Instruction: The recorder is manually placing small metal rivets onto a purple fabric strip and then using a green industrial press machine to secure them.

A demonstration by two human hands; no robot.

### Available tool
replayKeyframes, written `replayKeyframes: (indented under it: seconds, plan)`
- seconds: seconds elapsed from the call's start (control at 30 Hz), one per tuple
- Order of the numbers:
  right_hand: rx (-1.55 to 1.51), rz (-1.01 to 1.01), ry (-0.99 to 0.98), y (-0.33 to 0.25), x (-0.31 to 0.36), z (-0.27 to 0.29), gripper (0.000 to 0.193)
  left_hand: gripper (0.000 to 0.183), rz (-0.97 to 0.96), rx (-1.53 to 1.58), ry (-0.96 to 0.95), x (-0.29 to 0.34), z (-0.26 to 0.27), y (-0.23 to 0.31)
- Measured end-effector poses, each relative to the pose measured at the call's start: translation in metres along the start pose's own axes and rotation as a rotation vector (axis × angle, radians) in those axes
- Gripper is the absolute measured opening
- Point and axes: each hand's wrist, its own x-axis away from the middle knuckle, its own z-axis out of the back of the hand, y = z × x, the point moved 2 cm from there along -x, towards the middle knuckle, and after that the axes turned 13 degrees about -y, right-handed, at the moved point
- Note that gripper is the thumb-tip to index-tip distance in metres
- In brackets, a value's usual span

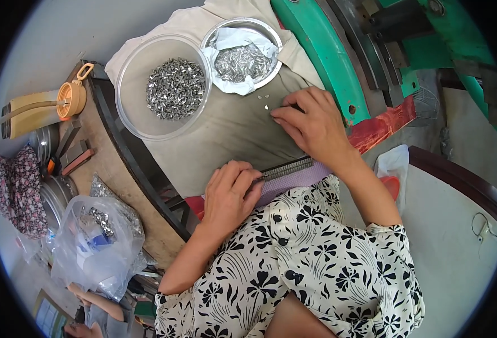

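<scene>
My left hand [230, 188] is closed, its thumb and fingertips pinched at the left end of a long ridged metal strip [288, 168] that lies along the near edge of the cloth. My right hand [314, 121] hovers low over the grey-green cloth [231, 135], thumb and index finger pinched together; anything between them is too small to make out. Just beyond those fingertips lie a few tiny shiny metal pieces [266, 107]. Farther off stand a clear plastic tub [126, 107] of small metal parts [175, 88] and a steel bowl [276, 39] lined with white plastic, holding thin metal pins [243, 63].
A green machine frame [321, 56] rises at the right of the cloth. On the left, a wooden table [105, 152] carries an orange-lidded bottle [71, 100], metal blocks [75, 152], a floral cloth bundle [18, 191] and a clear plastic bag [93, 248]. Another person [99, 312] is at lower left.
</scene>
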Motion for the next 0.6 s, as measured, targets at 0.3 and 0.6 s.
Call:
replayKeyframes:
  seconds: [0.3,0.6]
  plan:
    - [0.035,-0.013,-0.067,-0.008,-0.005,0.003,0.019,0.013,-0.093,-0.17,-0.041,-0.007,-0.002,0.005]
    - [-0.349,0.017,0.03,-0.027,0.03,-0.006,0.017,0.015,-0.024,-0.045,0.06,-0.018,0.008,-0.001]
